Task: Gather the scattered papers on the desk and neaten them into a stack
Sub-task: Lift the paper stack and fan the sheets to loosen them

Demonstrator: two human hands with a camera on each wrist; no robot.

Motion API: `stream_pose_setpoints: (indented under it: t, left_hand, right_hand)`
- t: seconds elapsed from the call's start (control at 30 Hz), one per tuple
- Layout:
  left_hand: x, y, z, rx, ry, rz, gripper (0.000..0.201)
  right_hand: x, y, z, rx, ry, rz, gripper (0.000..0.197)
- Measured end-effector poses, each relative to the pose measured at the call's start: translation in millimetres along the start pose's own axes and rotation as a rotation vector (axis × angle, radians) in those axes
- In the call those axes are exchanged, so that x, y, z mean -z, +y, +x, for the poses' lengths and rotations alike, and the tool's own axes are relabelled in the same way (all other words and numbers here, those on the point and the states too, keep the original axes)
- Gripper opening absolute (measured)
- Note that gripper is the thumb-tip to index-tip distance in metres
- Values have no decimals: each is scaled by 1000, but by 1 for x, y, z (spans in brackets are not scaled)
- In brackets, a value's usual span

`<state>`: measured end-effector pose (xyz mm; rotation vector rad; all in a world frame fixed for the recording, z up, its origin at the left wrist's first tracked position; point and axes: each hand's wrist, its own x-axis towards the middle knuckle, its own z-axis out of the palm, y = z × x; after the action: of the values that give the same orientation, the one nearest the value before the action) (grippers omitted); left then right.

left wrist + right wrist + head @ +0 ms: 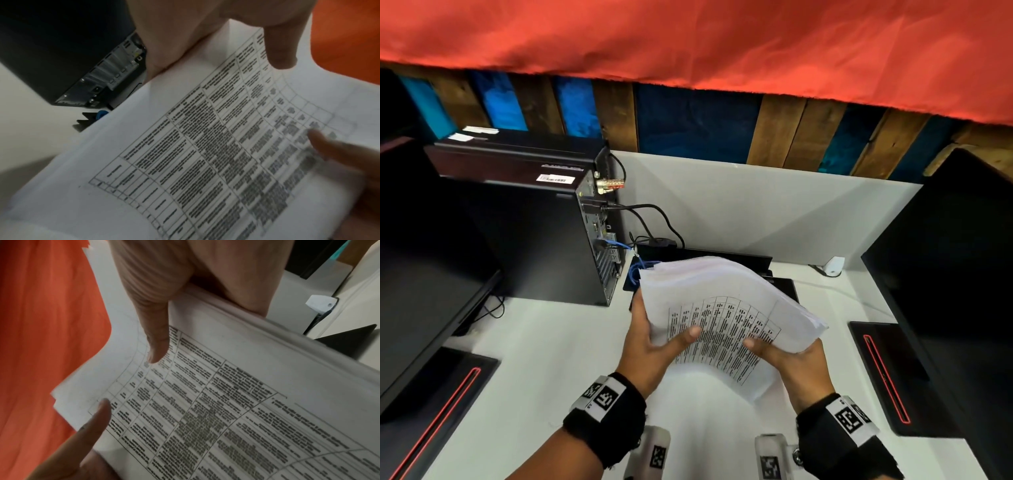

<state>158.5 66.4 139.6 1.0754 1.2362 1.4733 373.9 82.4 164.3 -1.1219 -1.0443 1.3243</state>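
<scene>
A thick stack of white papers (726, 308) is held up off the white desk (544, 363), bowed, with a printed table on the sheet facing me. My left hand (657, 339) grips its left edge, thumb on the printed face and fingers behind. My right hand (787, 356) grips the right edge the same way. In the left wrist view the stack of papers (185, 162) fills the frame under my left thumb (281, 53). The right wrist view shows the stack of papers (236, 402), its layered edge uneven, under my right thumb (156, 344).
A black computer tower (541, 233) with cables stands at the left rear. Dark monitors sit at the far left (424, 267) and far right (948, 274), each on a black base with a red stripe. A flat black device (722, 257) lies behind the papers. Red cloth (688, 41) hangs above.
</scene>
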Motion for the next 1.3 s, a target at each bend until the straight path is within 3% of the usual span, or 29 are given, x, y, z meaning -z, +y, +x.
stream_pose_setpoints:
  t: [0.33,0.43,0.5,0.57,0.63,0.73,0.83,1.07,1.17,1.3]
  left_hand:
    - [1,16,12,-15,-118,-29,95]
    - [3,18,17,12,-151,-54,106]
    - [5,19,22,27,-140,-53,124]
    - [5,20,26,41,-239,-5,132]
    - [5,20,29,44,-277,33,128]
    - [4,21,32,57,-195,-11,124]
    - [-6,23,29,39,-153,33,104]
    - [-28,74,26,-186,241,3,70]
    - [-37,88,39,-149,319,35,50]
    - [-34,81,42,-52,318,-29,29]
  right_hand:
    - [9,3,7,2,42,-28,39]
    - [14,2,10,11,14,-51,42]
    - [16,1,12,21,-11,-62,41]
    - [20,1,14,12,-31,-48,46]
    - [24,1,16,1,-44,-45,54]
    - [26,-1,18,-8,-47,-49,44]
    - [21,-3,17,10,-13,-55,43]
    - [12,-6,15,18,34,-71,37]
    - [11,-6,14,13,29,-73,38]
    - [12,-5,12,1,43,-74,37]
